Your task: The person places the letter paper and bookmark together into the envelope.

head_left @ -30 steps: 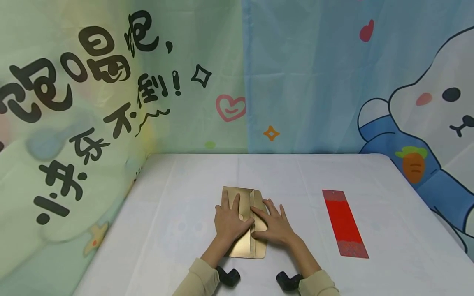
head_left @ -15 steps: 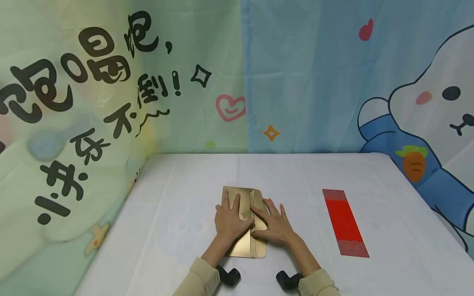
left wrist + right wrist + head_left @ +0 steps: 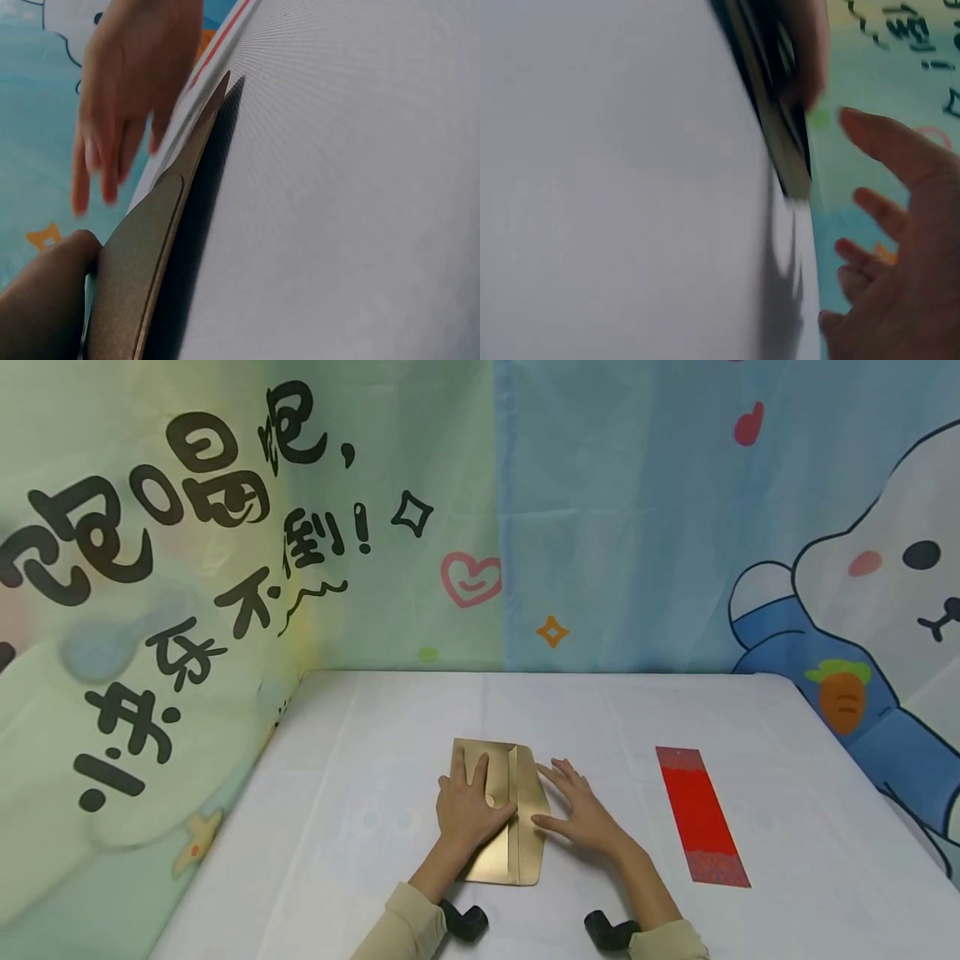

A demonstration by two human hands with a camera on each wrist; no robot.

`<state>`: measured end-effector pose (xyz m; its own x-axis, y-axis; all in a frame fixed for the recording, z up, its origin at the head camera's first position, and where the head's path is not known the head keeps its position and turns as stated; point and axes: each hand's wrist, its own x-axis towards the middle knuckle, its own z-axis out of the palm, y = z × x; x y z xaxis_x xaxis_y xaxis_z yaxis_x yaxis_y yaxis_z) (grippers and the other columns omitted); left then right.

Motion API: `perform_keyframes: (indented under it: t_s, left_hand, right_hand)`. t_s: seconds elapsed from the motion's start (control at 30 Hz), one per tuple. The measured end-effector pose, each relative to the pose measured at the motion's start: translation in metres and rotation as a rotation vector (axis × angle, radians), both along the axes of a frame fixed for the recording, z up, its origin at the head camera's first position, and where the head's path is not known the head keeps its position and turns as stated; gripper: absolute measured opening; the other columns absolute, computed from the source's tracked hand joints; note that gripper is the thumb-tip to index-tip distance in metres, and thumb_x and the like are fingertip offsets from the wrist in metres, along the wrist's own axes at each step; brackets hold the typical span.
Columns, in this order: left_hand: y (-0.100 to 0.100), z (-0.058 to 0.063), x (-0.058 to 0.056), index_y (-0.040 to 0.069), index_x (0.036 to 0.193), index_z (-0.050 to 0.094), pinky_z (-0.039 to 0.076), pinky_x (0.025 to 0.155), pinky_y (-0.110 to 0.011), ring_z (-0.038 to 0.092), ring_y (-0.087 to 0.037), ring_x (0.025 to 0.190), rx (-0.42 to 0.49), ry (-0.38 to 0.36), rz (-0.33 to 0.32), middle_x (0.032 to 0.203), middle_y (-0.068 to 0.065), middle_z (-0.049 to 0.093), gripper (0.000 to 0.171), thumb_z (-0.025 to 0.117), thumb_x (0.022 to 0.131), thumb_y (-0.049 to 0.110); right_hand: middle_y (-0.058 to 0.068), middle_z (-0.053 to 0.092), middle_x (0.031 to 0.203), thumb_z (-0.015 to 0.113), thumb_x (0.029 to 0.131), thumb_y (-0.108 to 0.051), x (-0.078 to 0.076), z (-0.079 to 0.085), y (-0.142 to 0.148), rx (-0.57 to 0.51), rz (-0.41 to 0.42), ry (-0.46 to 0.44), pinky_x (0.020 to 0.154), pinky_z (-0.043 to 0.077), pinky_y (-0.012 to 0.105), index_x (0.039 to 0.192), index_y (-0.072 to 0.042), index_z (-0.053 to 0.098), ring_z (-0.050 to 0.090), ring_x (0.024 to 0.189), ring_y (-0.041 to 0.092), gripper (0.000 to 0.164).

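A gold folded card (image 3: 491,860) lies on the white table, with a long crease and a raised strip running down its length. My left hand (image 3: 467,810) rests on its left part with fingers spread, the thumb reaching to the crease. Just off the card's right edge is my right hand (image 3: 583,810), its fingers spread and holding nothing. In the left wrist view the card's side flap (image 3: 131,277) stands tilted up from the table. From the right wrist, the right fingers (image 3: 885,146) show apart from the card's blurred end (image 3: 789,169). The left palm hides part of the card.
A long red strip (image 3: 701,810) with patterned ends lies to the right on the white tablecloth (image 3: 360,727). Printed curtains (image 3: 637,527) stand behind the table and along its left side. Black wrist mounts (image 3: 467,924) sit under both sleeves.
My right hand has let go of the card's right flap and moved off to the right. That flap now spreads wider. The left hand stays where it was.
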<state>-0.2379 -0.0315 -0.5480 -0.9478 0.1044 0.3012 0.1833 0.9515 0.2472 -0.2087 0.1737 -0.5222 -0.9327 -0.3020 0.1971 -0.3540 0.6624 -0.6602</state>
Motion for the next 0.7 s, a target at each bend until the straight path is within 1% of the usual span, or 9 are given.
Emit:
perform_keyframes:
  t_s: [0.17, 0.27, 0.33, 0.43, 0.5, 0.53, 0.6, 0.67, 0.7]
  left_hand:
    - [-0.001, 0.0, 0.0, 0.023, 0.14, 0.041, 0.035, 0.047, -0.028, 0.046, -0.029, 0.077, 0.013, -0.002, 0.001, 0.149, -0.014, 0.022, 0.087, 0.056, 0.066, 0.065]
    - [-0.001, 0.003, 0.0, 0.024, 0.14, 0.041, 0.033, 0.046, -0.027, 0.045, -0.028, 0.075, 0.004, 0.004, 0.002, 0.149, -0.014, 0.022, 0.087, 0.057, 0.065, 0.066]
    - [-0.001, 0.003, -0.001, 0.024, 0.14, 0.041, 0.034, 0.046, -0.027, 0.046, -0.028, 0.075, 0.0, 0.012, 0.002, 0.149, -0.014, 0.022, 0.088, 0.057, 0.065, 0.066]
    - [-0.001, 0.003, -0.002, 0.024, 0.14, 0.041, 0.034, 0.046, -0.027, 0.046, -0.028, 0.076, 0.004, 0.02, 0.001, 0.149, -0.014, 0.021, 0.088, 0.057, 0.065, 0.066]
    - [-0.001, 0.002, -0.001, 0.024, 0.14, 0.041, 0.034, 0.046, -0.027, 0.046, -0.028, 0.075, 0.014, 0.023, 0.002, 0.149, -0.014, 0.021, 0.088, 0.058, 0.065, 0.065]
    - [-0.001, 0.001, -0.001, 0.024, 0.14, 0.042, 0.034, 0.046, -0.027, 0.046, -0.028, 0.075, 0.021, 0.024, 0.002, 0.149, -0.014, 0.021, 0.087, 0.058, 0.065, 0.065]
    - [-0.002, 0.001, 0.0, 0.024, 0.14, 0.042, 0.034, 0.046, -0.027, 0.046, -0.028, 0.075, 0.031, 0.028, 0.002, 0.149, -0.013, 0.021, 0.087, 0.058, 0.064, 0.065]
    - [-0.002, 0.0, 0.0, 0.024, 0.14, 0.042, 0.034, 0.046, -0.027, 0.046, -0.028, 0.075, 0.036, 0.03, 0.002, 0.149, -0.013, 0.021, 0.087, 0.059, 0.064, 0.064]
    - [-0.001, 0.0, 0.0, 0.024, 0.139, 0.043, 0.034, 0.046, -0.027, 0.046, -0.028, 0.075, 0.039, 0.032, 0.001, 0.149, -0.013, 0.021, 0.087, 0.059, 0.064, 0.064]
  right_hand:
    - [0.024, 0.029, 0.142, 0.065, 0.084, -0.024, 0.006, 0.011, 0.049, -0.044, -0.205, 0.043, 0.093, 0.024, 0.066, 0.139, -0.007, 0.04, 0.024, 0.129, 0.044, 0.062]
    - [0.026, 0.03, 0.14, 0.063, 0.086, -0.019, 0.014, 0.014, 0.083, -0.051, -0.322, 0.091, 0.09, 0.026, 0.067, 0.137, -0.006, 0.042, 0.027, 0.126, 0.047, 0.057]
    - [0.027, 0.032, 0.137, 0.063, 0.086, -0.017, 0.02, 0.013, 0.104, -0.023, -0.403, 0.127, 0.086, 0.03, 0.068, 0.136, -0.005, 0.044, 0.031, 0.122, 0.049, 0.055]
    - [0.03, 0.031, 0.135, 0.063, 0.086, -0.02, 0.028, 0.006, 0.129, 0.025, -0.523, 0.113, 0.084, 0.03, 0.069, 0.136, -0.004, 0.043, 0.028, 0.121, 0.052, 0.056]
    - [0.032, 0.029, 0.135, 0.061, 0.086, -0.026, 0.032, -0.001, 0.141, 0.058, -0.571, 0.072, 0.088, 0.025, 0.07, 0.137, -0.003, 0.04, 0.023, 0.124, 0.053, 0.06]
    - [0.034, 0.026, 0.136, 0.06, 0.087, -0.03, 0.033, -0.005, 0.146, 0.068, -0.587, 0.042, 0.091, 0.019, 0.071, 0.138, -0.002, 0.038, 0.018, 0.126, 0.054, 0.063]
    - [0.038, 0.022, 0.136, 0.058, 0.087, -0.037, 0.036, -0.013, 0.152, 0.109, -0.604, -0.021, 0.094, 0.008, 0.071, 0.14, -0.001, 0.034, 0.008, 0.129, 0.055, 0.069]
    - [0.04, 0.019, 0.136, 0.056, 0.086, -0.044, 0.037, -0.019, 0.155, 0.159, -0.609, -0.064, 0.094, -0.004, 0.07, 0.141, 0.0, 0.03, 0.003, 0.129, 0.055, 0.075]
    - [0.041, 0.019, 0.136, 0.056, 0.085, -0.047, 0.037, -0.021, 0.156, 0.188, -0.61, -0.076, 0.093, -0.007, 0.069, 0.141, 0.0, 0.029, 0.003, 0.129, 0.055, 0.078]
